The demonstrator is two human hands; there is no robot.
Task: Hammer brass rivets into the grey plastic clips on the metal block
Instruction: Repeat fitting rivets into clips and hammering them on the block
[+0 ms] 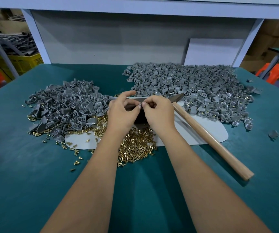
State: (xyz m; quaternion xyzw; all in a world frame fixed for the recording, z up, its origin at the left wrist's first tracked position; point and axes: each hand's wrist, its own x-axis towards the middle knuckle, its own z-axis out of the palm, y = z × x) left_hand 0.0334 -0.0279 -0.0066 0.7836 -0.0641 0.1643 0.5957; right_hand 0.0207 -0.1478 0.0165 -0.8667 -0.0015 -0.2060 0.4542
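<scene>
While our left hand [122, 113] and right hand [157, 113] pinch a small clip [140, 105] over the metal block [139, 117], finished clips [194, 86] lie beyond; unriveted clips [64, 105] remain left, hammer [211, 135] idle right.

Two bare forearms reach in from the bottom edge, uncovered from elbow to wrist. The left hand [121, 113] and the right hand [158, 113] wear no gloves, rings, watch or wristband. Fingernails are short and unpainted.
</scene>
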